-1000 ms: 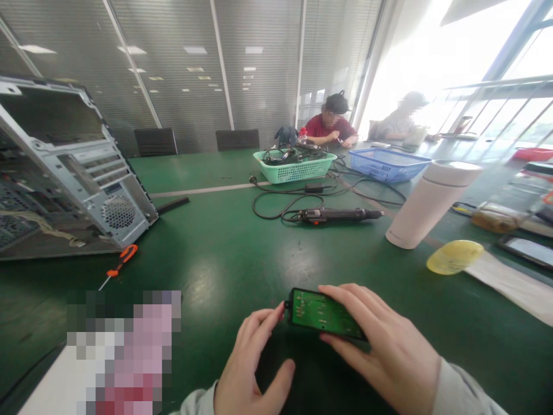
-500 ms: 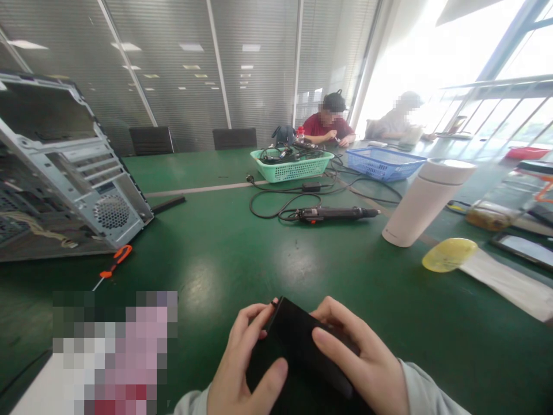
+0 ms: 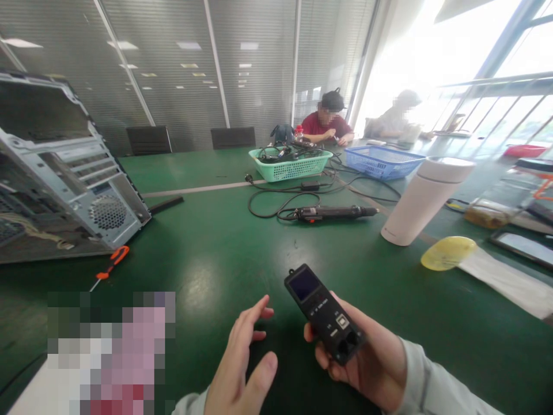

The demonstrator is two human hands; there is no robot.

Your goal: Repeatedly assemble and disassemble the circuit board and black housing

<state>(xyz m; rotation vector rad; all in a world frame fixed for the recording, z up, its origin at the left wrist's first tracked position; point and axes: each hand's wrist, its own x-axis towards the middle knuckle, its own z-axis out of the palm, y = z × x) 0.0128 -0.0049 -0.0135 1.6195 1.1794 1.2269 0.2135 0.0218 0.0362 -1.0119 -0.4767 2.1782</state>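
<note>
My right hand (image 3: 358, 351) grips a slim black handheld tester (image 3: 323, 314) from beneath, fingers wrapped round its lower half. The tester is tilted, its face toward me, showing a small dark screen, a square socket, smaller ports and a little loop at the top corner. Just left of it, my left hand (image 3: 246, 357) is apart from the tester, its fingers spread and holding nothing. Both hands are over the near part of the green table (image 3: 216, 242).
At left stands an open computer case (image 3: 108, 207) with an orange-handled screwdriver (image 3: 114, 262) beside it. Ahead lie a corded electric screwdriver (image 3: 334, 213), a green basket of cables (image 3: 294, 167) and a blue basket (image 3: 380, 161). A pale tumbler (image 3: 425, 202) stands right. Two people sit beyond.
Both hands were on a black object, its plain dark side showing. Now the left hand has let go, and the right hand holds the tester with its screen face visible.
</note>
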